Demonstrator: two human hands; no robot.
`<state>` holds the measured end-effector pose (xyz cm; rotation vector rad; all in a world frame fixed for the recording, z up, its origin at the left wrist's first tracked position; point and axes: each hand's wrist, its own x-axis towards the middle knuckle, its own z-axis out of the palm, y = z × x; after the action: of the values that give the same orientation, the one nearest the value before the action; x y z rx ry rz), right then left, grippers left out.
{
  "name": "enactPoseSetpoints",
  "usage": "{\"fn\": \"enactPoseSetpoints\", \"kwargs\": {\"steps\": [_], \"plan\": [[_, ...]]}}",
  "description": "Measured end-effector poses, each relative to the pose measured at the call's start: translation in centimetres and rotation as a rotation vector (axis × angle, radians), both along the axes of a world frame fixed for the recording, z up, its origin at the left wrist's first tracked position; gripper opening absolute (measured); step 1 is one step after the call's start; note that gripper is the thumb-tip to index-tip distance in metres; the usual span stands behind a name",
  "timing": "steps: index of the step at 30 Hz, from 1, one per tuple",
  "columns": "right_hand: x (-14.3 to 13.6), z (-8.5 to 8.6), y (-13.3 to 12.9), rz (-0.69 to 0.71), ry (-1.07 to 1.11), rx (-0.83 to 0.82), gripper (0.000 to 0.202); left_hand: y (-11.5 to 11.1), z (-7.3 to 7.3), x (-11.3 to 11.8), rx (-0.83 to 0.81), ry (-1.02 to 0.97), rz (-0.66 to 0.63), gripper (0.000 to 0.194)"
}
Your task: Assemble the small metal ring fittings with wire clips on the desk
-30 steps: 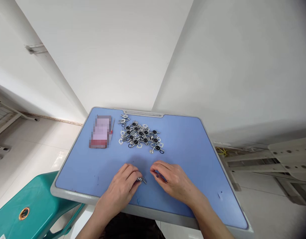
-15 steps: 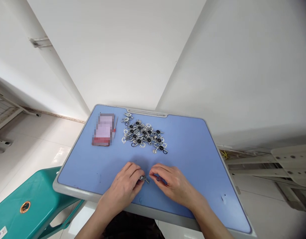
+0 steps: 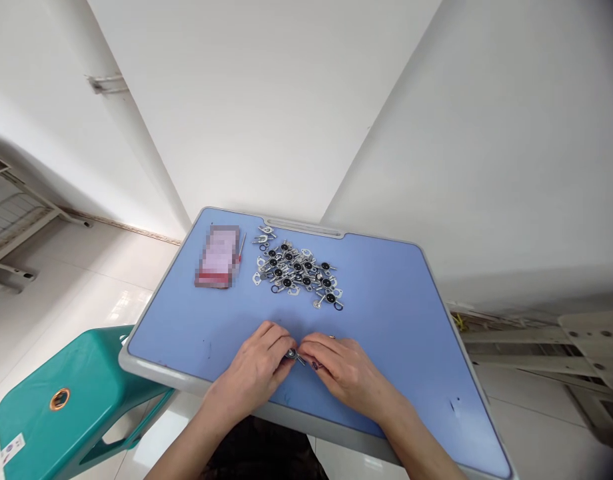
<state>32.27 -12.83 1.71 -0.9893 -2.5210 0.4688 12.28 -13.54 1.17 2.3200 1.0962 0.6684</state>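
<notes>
Near the front edge of the blue table, my left hand (image 3: pixel 260 363) pinches a small metal fitting (image 3: pixel 292 354) with a round centre and a short stem pointing to the right. My right hand (image 3: pixel 344 367) is closed too, thumb and fingertips pressed together right beside the fitting. Whatever its fingertips hold is hidden or too small to name. Beyond both hands lies a loose pile of similar fittings (image 3: pixel 297 267) with black round centres, mixed with flat metal plates and black rings.
A blurred-out flat rectangular object (image 3: pixel 218 257) lies at the table's left, with a thin red-handled tool (image 3: pixel 241 249) beside it. A green stool (image 3: pixel 81 393) stands left of the blue table (image 3: pixel 386 300). White walls rise behind, and a metal frame (image 3: pixel 531 353) is at the right.
My right fingertips have moved left and now meet the fitting in my left hand; a small gap was between them before. The whole view has shifted slightly.
</notes>
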Motion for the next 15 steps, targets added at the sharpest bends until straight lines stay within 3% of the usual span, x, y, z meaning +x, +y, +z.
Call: {"fn": "enactPoseSetpoints", "kwargs": {"steps": [7, 15], "plan": [[0.2, 0.1, 0.1, 0.042, 0.032, 0.020, 0.026, 0.0, -0.1, -0.1, -0.010, -0.016, 0.008, 0.014], [0.3, 1.5, 0.2, -0.036, 0.126, -0.284, 0.023, 0.0, -0.3, -0.1, -0.017, -0.037, 0.010, 0.015]]}}
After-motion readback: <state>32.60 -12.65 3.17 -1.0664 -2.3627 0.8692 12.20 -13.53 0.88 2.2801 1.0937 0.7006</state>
